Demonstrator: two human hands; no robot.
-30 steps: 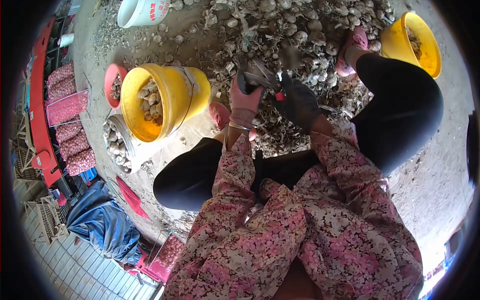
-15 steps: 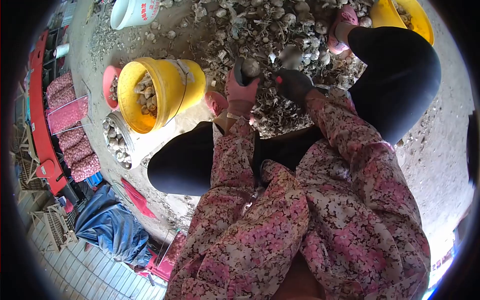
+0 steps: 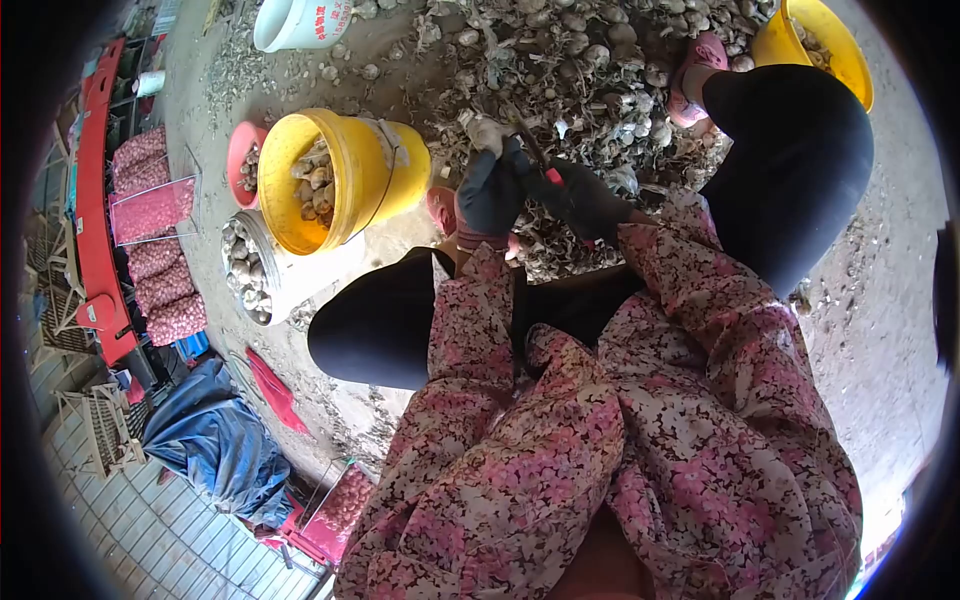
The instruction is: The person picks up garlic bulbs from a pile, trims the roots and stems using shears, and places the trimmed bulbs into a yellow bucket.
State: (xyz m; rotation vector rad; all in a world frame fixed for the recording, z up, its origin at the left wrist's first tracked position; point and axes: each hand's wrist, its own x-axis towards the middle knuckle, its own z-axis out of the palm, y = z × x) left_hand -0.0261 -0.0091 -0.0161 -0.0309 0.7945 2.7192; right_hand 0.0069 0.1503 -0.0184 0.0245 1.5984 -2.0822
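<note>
My left hand (image 3: 490, 195), in a dark-palmed pink glove, is closed around a pale garlic bulb (image 3: 487, 133) that shows above the fingers. My right hand (image 3: 590, 200), in a dark glove, grips a red-handled cutting tool (image 3: 553, 176). Its narrow dark blade slants up and left, right beside the bulb and the left fingers. Whether it is a knife or shears, I cannot tell. Beyond both hands spreads a heap of garlic (image 3: 570, 65) with dry stalks and leaves.
Left of my knee stand a yellow bucket (image 3: 395, 180) tipped on its side with garlic inside, a white bucket of bulbs (image 3: 268, 312) and a pink bucket (image 3: 240, 145). Another white bucket (image 3: 300, 22) and a second yellow bucket (image 3: 850, 60) stand farther out. Filled pink net sacks (image 3: 155, 260) lie far left.
My left hand has turned over, so its dark palm side and fingers now show, with the bulb above them. The right hand has come closer, bringing the blade beside the bulb.
</note>
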